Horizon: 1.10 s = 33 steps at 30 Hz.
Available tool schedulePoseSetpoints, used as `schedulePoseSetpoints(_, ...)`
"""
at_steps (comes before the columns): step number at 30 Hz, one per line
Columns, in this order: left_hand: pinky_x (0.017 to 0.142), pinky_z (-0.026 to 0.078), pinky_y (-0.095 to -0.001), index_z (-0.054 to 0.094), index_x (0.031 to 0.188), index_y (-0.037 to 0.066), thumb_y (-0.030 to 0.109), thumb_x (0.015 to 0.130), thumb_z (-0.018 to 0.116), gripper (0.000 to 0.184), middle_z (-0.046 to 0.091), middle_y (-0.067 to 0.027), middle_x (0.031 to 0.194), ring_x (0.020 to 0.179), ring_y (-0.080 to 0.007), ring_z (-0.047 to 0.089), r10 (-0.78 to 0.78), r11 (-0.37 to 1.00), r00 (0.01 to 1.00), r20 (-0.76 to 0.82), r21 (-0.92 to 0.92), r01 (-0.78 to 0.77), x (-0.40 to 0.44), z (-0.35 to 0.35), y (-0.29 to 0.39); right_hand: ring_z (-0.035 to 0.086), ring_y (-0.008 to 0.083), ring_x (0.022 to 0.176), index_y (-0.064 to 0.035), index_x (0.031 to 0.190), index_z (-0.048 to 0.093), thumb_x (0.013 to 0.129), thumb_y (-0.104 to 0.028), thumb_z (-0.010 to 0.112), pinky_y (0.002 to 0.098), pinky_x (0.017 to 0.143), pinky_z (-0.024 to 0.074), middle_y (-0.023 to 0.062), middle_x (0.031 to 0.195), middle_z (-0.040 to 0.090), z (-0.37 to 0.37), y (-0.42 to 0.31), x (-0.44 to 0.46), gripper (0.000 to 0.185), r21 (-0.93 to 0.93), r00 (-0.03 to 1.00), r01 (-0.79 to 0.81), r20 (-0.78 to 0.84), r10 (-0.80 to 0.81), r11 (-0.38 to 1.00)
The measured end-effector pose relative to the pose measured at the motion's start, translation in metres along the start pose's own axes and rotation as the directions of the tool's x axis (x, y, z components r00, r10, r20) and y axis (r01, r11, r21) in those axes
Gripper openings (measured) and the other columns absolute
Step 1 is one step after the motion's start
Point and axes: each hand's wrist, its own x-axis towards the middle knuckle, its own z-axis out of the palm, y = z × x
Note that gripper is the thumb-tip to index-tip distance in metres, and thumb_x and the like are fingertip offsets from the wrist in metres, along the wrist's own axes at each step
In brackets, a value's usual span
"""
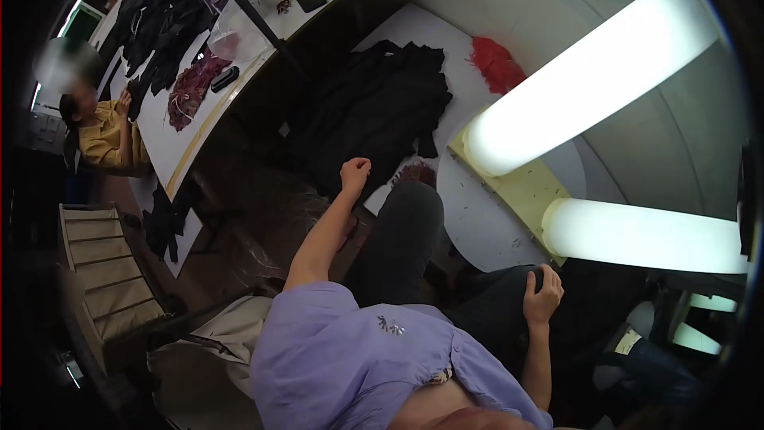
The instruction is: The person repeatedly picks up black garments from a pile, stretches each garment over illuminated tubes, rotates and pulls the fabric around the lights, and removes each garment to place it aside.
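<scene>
- The person near me is sitting with both knees bent, wearing a lilac shirt (318, 342) and dark trousers (410, 223)
- The left hand (356, 171) is reaching forward at the near edge of a black garment (374, 103), its fingers curling in toward the thumb; I am not managing to tell whether it is pinching anything or touching the cloth
- The right hand (543, 291) is resting on the right knee, its fingers lying loosely apart over the dark fabric
- The black garment is lying crumpled across a white tabletop (418, 24), straight ahead of the left hand, its near side dipping into shadow
- A bright red bundle (495, 65) is lying beyond it to the right, and a dull red bundle (416, 173) is sitting just beside its near edge
- Two glowing lamp tubes (593, 72) are jutting from a yellowish panel (521, 191) on the right, shining over a pale rounded surface (477, 227)
- Over on the left, a co-worker in a yellow shirt (107, 139) is sitting at a long white table (163, 127), where black clothes (163, 16), a maroon bundle (191, 91) and a clear plastic bag (243, 36) are lying
- A beige compartmented rack (103, 251) is standing behind, near the floor
</scene>
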Motion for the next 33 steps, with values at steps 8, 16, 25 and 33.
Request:
schedulePoseSetpoints(8,0.071,0.051,-0.0363,0.070,0.084,0.003,0.012,0.075,0.067,0.013,0.068,-0.0120,0.079,0.077,-0.0265,0.066,-0.167,0.956,0.959,-0.228,0.200,0.214,0.085,0.024,-0.095,0.055,0.0309,0.106,-0.0003,0.103,0.059,0.083,-0.018,0.060,0.0409,0.092,0.0374,0.0127,0.106,0.061,0.008,-0.015,0.026,0.027,-0.042,0.997,0.038,0.066,-0.035,0.998)
schedulePoseSetpoints(16,0.075,0.051,-0.0392,0.069,0.089,0.001,0.012,0.079,0.067,0.016,0.068,-0.0149,0.086,0.084,-0.0302,0.065,0.069,0.973,0.932,-0.356,0.229,0.015,0.145,0.027,-0.044,0.055,0.0314,0.104,0.0004,0.101,0.058,0.080,-0.013,0.060,0.0409,0.092,0.0368,0.0132,0.105,0.061,0.008,-0.027,0.043,0.025,-0.064,0.990,0.020,0.143,-0.010,0.998)
schedulePoseSetpoints(25,0.090,0.046,-0.0386,0.059,0.112,0.002,0.016,0.074,0.074,0.043,0.055,-0.0179,0.120,0.110,-0.0323,0.054,0.208,0.870,0.939,-0.273,0.490,-0.051,0.237,-0.008,-0.001,0.054,0.0328,0.102,-0.0010,0.097,0.059,0.077,-0.013,0.060,0.0415,0.092,0.0370,0.0135,0.103,0.061,0.012,-0.045,0.061,0.024,-0.162,0.978,-0.065,0.187,0.096,0.985)
schedulePoseSetpoints(33,0.104,0.027,-0.0564,0.015,0.144,0.013,0.023,0.061,0.083,0.108,0.025,-0.0132,0.146,0.137,-0.0317,0.019,0.168,0.483,0.985,-0.037,0.874,-0.049,0.299,-0.009,0.049,0.061,0.0338,0.087,0.0001,0.101,0.062,0.081,-0.016,0.061,0.0401,0.080,0.0480,0.0175,0.095,0.063,0.014,-0.028,0.080,0.026,-0.127,0.957,0.189,0.248,-0.153,0.974)
